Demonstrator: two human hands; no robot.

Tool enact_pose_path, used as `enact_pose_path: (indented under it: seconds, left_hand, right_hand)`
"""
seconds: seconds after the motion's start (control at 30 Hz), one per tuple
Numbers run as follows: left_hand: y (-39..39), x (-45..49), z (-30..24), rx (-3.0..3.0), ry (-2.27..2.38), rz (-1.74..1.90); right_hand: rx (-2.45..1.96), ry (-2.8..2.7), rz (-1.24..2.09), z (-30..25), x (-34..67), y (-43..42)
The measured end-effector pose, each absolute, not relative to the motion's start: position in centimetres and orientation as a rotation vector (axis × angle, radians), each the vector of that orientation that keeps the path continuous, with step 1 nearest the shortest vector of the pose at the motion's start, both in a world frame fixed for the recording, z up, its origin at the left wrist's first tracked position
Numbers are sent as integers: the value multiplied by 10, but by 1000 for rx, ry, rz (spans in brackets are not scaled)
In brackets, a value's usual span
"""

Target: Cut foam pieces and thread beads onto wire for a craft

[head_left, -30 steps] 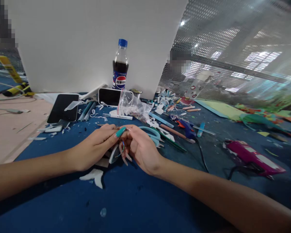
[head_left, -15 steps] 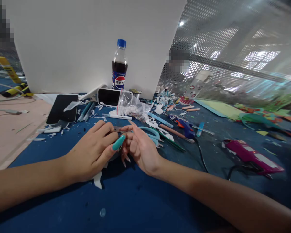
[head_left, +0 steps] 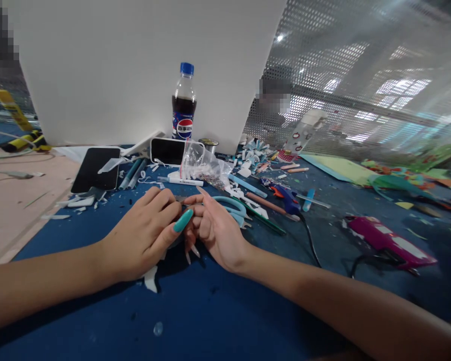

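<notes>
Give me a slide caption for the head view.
Left hand and right hand close together over a littered blue tabletop, cola bottle standing behind.

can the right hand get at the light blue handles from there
Probably yes: the light blue handles lie just beyond the right hand, with nothing visible between, though it is up against the left hand and may need freeing.
</notes>
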State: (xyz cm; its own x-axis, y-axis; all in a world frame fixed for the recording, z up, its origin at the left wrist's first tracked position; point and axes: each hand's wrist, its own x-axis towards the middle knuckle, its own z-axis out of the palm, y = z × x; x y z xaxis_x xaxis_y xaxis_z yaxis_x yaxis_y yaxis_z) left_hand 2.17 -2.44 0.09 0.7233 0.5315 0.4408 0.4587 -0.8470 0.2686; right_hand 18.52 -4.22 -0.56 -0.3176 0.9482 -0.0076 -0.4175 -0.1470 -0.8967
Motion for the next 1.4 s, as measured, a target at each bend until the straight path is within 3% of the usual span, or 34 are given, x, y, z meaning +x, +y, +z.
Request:
enact_pose_path:
  seconds: [0.87,1.4]
  left_hand:
    - [-21,22,5,2358,775,886]
    - [-14,23,8,2296,828,777]
  right_hand:
    - [-738,-982,1729,-2,188,-41]
    - [-694,-1079,1715,-4,189,-41]
